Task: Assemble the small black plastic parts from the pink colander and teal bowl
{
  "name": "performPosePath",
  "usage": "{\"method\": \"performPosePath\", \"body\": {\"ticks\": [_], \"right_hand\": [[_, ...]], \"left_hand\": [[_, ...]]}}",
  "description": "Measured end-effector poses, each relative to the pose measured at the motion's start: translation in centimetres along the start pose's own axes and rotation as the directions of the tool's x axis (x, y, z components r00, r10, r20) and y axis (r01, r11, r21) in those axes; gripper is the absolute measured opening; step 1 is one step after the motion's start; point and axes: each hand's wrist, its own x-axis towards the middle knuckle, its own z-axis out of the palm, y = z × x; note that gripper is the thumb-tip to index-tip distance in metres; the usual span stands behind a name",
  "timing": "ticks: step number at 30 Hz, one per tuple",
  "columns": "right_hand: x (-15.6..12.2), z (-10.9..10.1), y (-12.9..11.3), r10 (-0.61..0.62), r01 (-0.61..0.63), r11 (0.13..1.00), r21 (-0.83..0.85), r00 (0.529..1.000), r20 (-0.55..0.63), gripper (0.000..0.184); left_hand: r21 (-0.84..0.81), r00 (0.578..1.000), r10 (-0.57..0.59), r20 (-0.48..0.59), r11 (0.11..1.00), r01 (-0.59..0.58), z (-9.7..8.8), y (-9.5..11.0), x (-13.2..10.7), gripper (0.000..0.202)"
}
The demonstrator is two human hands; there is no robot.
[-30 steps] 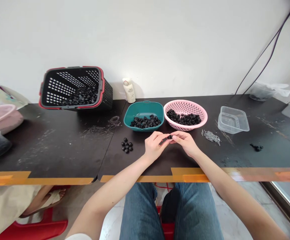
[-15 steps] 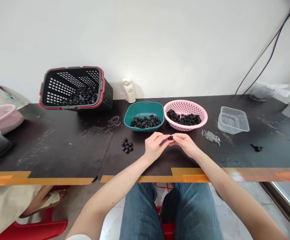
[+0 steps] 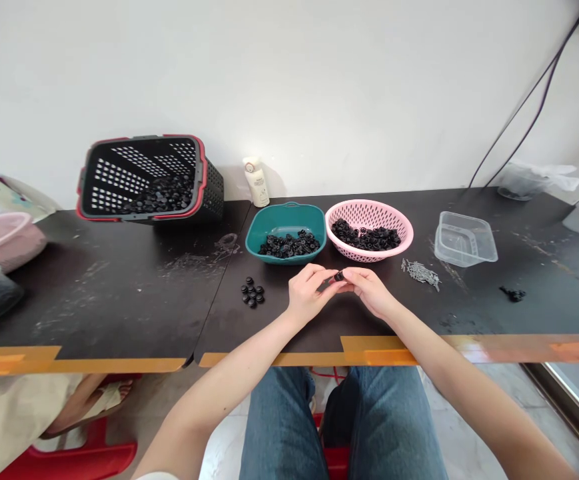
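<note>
Gray basket: on my feed, the red-rimmed gray basket (image 3: 139, 139) rests tipped on the table (image 3: 119, 287), its mouth facing the camera, apparently to keep the black rings (image 3: 162, 195) inside easy to reach.

Teal tub: the teal tub (image 3: 285, 217) holds a shallow heap of black rings, just beside the pink basket.

Small group: a tight group of black pieces (image 3: 252, 292) sits apart on the table, seemingly kept separate from the loose heaps.

Left hand: the left hand (image 3: 309, 293) is curled, its fingers closed on the small black part (image 3: 339, 276); a thin dark piece shows there, but I cannot tell what it is.

Right hand: the right hand (image 3: 369, 292) pinches that part from the other side, so both hands steady it above the table.

Pink basket: the pink basket (image 3: 369, 207) holds more black rings, placed just behind the hands.

Screws: gray screws (image 3: 420, 273) lie loose near the right hand, likely placed within easy reach.

Clear tray: the clear plastic tray (image 3: 464, 240) sits farther right.
</note>
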Motion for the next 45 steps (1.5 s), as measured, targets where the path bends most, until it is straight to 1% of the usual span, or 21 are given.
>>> {"method": "performPosePath", "body": {"ticks": [4,10,15,19,23,26,33,37,40,45], "right_hand": [[0.0,0.11,-0.1,0.041,-0.04,0.999,0.036,0.999,-0.032,0.024],[0.09,-0.08,-0.06,0.077,-0.075,0.995,0.067,0.997,-0.027,0.025],[0.1,-0.11,-0.21,0.111,-0.106,0.991,0.079,0.992,-0.062,0.026],[0.12,-0.17,-0.36,0.138,-0.133,0.987,0.095,0.989,-0.053,0.028],[0.14,-0.27,-0.31,0.151,-0.146,0.983,0.107,0.988,-0.042,0.028],[0.14,-0.3,-0.17,0.144,-0.138,0.985,0.107,0.988,-0.049,0.027],[0.15,-0.17,-0.06,0.141,-0.137,0.988,0.077,0.988,-0.056,0.028],[0.14,-0.22,-0.13,0.131,-0.13,0.991,0.016,0.99,-0.044,0.03],[0.15,-0.41,-0.13,0.131,-0.131,0.991,-0.034,0.991,-0.012,0.033],[0.22,-0.74,-0.11,0.136,-0.131,0.989,-0.069,0.988,0.078,0.039]], "left_hand": [[0.014,0.999,-0.028,0.019,1.0,0.027,0.06,0.09,0.16,0.023],[0.037,0.996,-0.072,0.06,0.997,0.069,0.14,-0.06,0.07,0.023],[0.031,0.991,-0.078,0.105,0.997,0.075,0.18,-0.2,-0.03,0.025],[0.035,0.986,-0.066,0.151,0.998,0.061,0.2,-0.21,0.0,0.024],[0.057,0.983,-0.051,0.175,0.998,0.042,0.17,-0.16,0.11,0.024],[0.078,0.983,-0.052,0.174,0.996,0.039,0.18,-0.09,0.19,0.025],[0.109,0.992,-0.057,0.116,0.993,0.045,0.31,-0.15,0.16,0.024],[0.123,0.994,-0.039,0.098,0.992,0.026,0.35,-0.39,0.0,0.022],[0.139,0.996,-0.024,0.091,0.99,0.012,0.39,-0.61,-0.12,0.02],[0.158,0.995,-0.009,0.1,0.987,-0.007,0.49,-0.88,-0.3,0.02]]}}
